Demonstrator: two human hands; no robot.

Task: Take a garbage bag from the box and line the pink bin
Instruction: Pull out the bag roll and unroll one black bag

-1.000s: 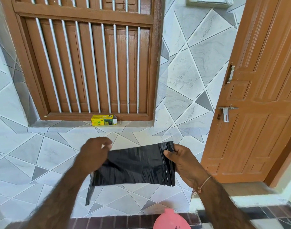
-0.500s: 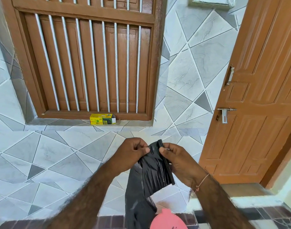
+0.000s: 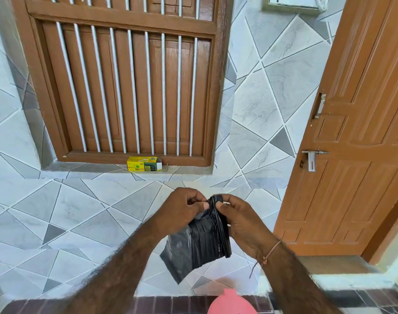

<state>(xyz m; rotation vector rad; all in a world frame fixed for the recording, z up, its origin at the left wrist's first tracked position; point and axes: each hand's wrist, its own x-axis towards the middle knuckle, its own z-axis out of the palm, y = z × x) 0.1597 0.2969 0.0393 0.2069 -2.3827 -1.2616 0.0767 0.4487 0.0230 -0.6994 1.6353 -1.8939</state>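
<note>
A folded black garbage bag (image 3: 200, 243) hangs in front of the tiled wall, its top edge pinched between both hands. My left hand (image 3: 182, 208) pinches that edge from the left with thumb and fingers. My right hand (image 3: 241, 219) pinches it from the right, fingertips almost touching the left hand's. The bag's lower part hangs loose and crumpled below them. A yellow and green bag box (image 3: 144, 164) lies on the window sill, its right end open. Only the top of the pink bin (image 3: 232, 303) shows at the bottom edge.
A brown wooden window with white bars (image 3: 125, 87) fills the wall ahead. An orange wooden door (image 3: 361, 155) with a metal latch stands at the right. A dark brick-pattern ledge (image 3: 170, 305) runs along the bottom.
The bag was stretched wide between my hands a second ago. The hands have come together at its top edge, and the bag now hangs bunched and narrow below them.
</note>
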